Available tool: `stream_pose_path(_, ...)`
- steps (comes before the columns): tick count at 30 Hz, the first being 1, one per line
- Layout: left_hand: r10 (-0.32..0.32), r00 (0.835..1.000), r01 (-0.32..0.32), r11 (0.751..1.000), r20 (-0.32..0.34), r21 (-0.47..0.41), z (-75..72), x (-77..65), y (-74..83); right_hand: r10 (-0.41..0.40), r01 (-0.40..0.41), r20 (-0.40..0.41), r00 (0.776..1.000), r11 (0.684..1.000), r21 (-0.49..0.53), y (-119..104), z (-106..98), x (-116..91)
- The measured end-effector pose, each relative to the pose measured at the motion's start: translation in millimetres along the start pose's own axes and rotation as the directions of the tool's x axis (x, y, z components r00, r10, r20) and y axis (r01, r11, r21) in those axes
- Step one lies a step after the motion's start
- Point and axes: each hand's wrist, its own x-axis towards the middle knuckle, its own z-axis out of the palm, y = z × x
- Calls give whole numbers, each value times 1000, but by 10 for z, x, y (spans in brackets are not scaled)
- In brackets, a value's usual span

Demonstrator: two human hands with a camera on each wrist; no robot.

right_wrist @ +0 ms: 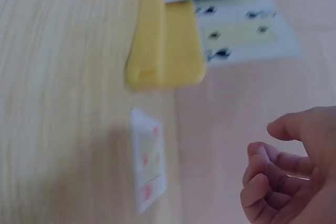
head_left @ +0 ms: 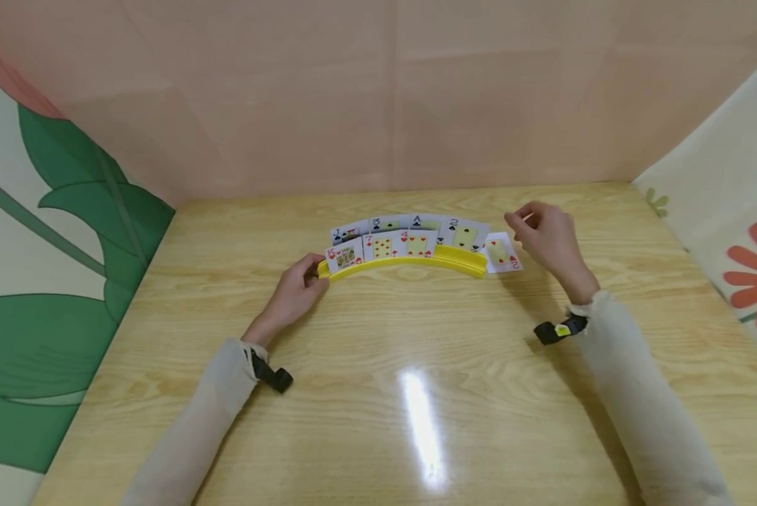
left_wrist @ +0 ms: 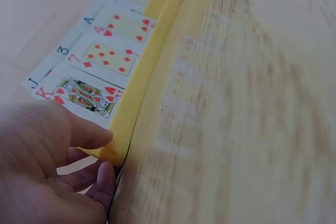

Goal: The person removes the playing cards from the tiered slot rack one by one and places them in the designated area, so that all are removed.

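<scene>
A curved yellow card holder stands on the table with playing cards in two rows. Its front row has a king of hearts, a seven of diamonds and a four of hearts. Behind them are a jack, three, ace and two of spades. My left hand grips the holder's left end between thumb and fingers. Just past the right end lies a loose two of hearts. My right hand hovers above and right of that card, fingers loosely curled, thumb apart, holding nothing.
The wood-grain table carries a bright light reflection at its front. A pinkish cloth wall rises behind it, with a leaf-patterned panel on the left and a flowered one on the right.
</scene>
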Motion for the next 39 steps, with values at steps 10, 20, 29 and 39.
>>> stream_pose_path(10,0,1000,0,1000,0,11,-5,-8,21,-118,131,-261,958,991,33,-616,-18,-216)
stream_pose_path(20,-10,1000,10,1000,-5,15,6,15,17,-392,390,-260,882,919,-63,-882,226,-356)
stream_pose_path(29,-18,1000,18,1000,4,9,-1,14,26,-441,441,1,897,897,-6,-915,351,-404)
stream_pose_path(39,-8,1000,8,1000,10,7,5,17,17,-403,414,156,902,909,-42,-809,524,-404)
